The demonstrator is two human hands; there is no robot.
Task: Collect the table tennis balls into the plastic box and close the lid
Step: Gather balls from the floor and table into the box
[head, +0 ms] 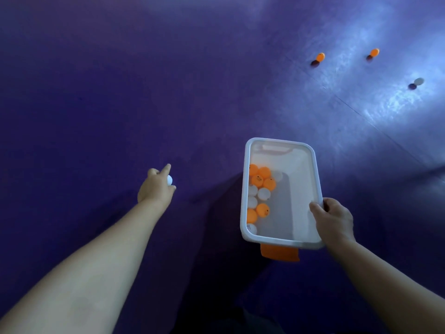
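Observation:
My right hand point(334, 219) grips the near right rim of a white plastic box point(310, 165), held lidless above the purple floor. Several orange and white balls point(260, 189) lie along the box's left side. An orange clasp point(280, 254) hangs from its near end. My left hand point(155, 186) is stretched out to the left, its fingers closed around a white ball point(170, 180). Two orange balls point(320, 57) point(374, 52) and a white ball point(419, 81) rest on the floor at the far right. No lid is in view.
The purple floor point(120, 92) spreads all around, with bright glare and thin seam lines at the upper right. My shadow darkens the floor below the box and between my arms.

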